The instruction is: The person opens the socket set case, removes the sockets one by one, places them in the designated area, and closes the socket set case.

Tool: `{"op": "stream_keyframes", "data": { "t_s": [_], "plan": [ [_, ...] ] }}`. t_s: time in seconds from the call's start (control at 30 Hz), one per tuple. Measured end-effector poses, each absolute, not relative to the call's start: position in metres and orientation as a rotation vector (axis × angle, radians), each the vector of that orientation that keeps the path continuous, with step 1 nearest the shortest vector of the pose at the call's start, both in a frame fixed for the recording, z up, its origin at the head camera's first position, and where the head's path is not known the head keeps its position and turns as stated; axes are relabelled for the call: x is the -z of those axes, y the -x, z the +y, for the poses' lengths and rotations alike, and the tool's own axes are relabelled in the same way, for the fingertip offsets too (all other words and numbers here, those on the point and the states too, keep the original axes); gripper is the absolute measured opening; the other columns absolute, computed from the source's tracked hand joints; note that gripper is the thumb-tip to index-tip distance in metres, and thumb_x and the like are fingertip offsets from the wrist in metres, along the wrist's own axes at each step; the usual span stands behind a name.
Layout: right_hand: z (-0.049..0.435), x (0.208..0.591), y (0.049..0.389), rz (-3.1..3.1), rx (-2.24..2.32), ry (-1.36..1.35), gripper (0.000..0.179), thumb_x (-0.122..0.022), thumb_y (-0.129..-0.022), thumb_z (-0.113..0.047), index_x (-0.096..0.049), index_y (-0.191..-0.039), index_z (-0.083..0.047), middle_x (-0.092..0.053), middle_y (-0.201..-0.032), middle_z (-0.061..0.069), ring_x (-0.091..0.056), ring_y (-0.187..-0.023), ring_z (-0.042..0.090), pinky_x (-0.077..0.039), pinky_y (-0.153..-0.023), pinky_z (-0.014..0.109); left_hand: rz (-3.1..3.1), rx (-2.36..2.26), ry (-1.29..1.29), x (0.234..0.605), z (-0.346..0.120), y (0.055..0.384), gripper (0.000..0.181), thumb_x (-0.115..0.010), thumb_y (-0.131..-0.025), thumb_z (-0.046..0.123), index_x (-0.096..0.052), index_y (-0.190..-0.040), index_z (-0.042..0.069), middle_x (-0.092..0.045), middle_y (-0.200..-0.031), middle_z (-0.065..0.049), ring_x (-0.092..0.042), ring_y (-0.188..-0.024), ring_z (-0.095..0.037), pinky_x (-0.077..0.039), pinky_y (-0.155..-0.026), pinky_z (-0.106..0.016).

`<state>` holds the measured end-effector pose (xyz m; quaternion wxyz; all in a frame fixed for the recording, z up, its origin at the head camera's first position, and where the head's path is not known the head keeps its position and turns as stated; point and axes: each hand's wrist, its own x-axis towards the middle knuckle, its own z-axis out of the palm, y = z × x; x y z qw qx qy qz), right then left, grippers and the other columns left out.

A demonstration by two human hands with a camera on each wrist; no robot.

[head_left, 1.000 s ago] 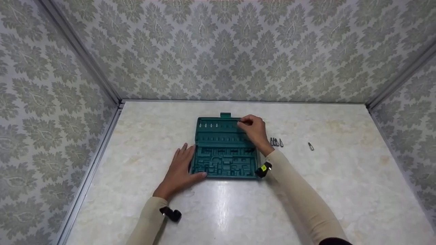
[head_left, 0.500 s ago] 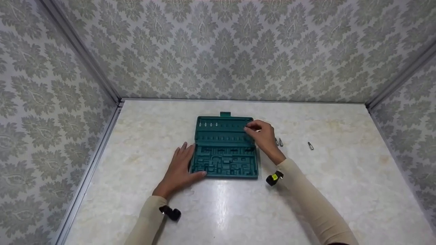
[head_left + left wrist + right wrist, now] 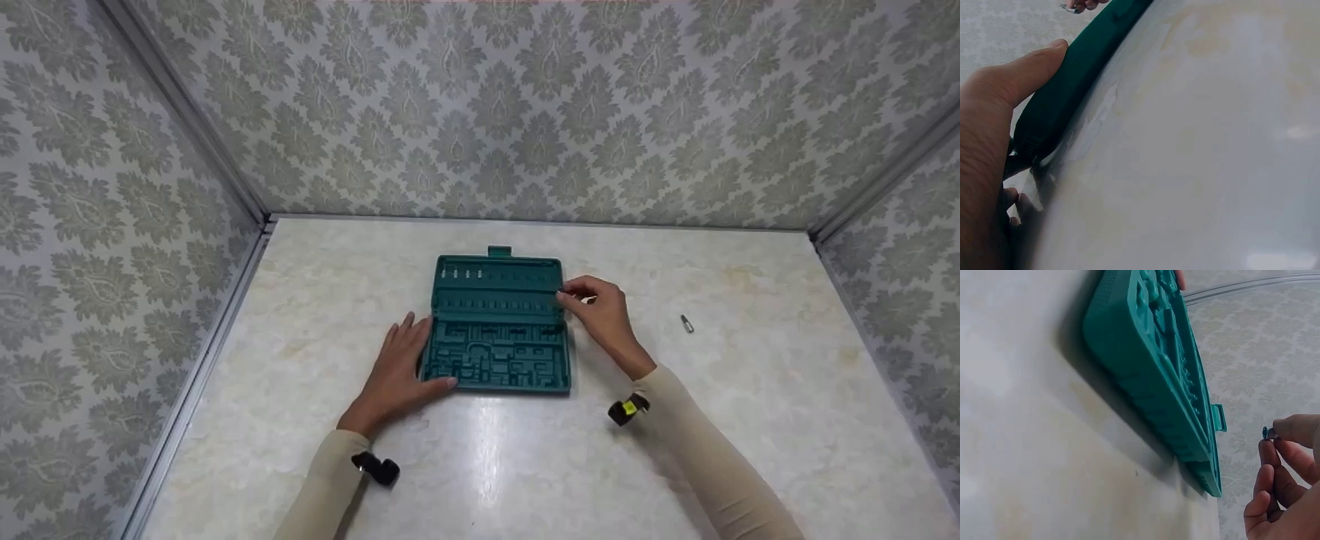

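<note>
Rightward and nearer the person went the right hand, from the upper row in the far half of an unfolded green plastic case to just by its right edge; the loose pieces that had shown by that wrist were out of sight, perhaps behind the hand. From the head view I saw four slim silvery bits at the left of that row and one lone grey metal bit well apart to the right on the pale marbled tabletop. The left hand had its fingers spread at the case's left side, seemingly steadying rather than clutching.

At the right wrist, thumb and fingertips pinched a small silvery, round-ended metal piece, seemingly clear of the case.

At the left wrist, the thumb lay extended against the green edge.

I judged the step in hand to be handling a single piece beside the case; the next move called for a steady pinch, careful aim and the case kept still.
</note>
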<state>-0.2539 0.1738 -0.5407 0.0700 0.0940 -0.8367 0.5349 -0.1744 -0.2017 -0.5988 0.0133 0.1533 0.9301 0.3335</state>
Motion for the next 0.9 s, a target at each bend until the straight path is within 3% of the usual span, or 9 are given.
{"op": "stream_keyframes", "data": {
  "t_s": [0.43, 0.9],
  "plan": [
    [0.204, 0.548, 0.241, -2.514, -1.618, -0.161, 0.012, -0.084, -0.1, -0.013, -0.084, -0.109, -0.006, -0.08, -0.108, 0.009, -0.066, -0.094, 0.019, -0.053, -0.081, 0.024, 2.884, -1.047, -0.441, 0.6, -0.202, 0.173, 0.125, -0.075, -0.086, 0.079, -0.019, -0.178, 0.016, -0.022, -0.183, -0.007, -0.003, -0.172, -0.028, -0.001, -0.138, -0.052],
    [0.246, 0.56, 0.23, -2.542, -1.565, -0.032, 0.016, -0.084, -0.1, -0.018, -0.084, -0.111, -0.005, -0.08, -0.11, 0.014, -0.066, -0.093, 0.016, -0.052, -0.072, 0.018, 2.882, -1.051, -0.453, 0.598, -0.203, 0.173, 0.125, -0.075, -0.086, 0.079, -0.019, -0.178, 0.016, -0.024, -0.183, -0.008, -0.003, -0.172, -0.027, 0.001, -0.138, -0.05]
  ]
}}
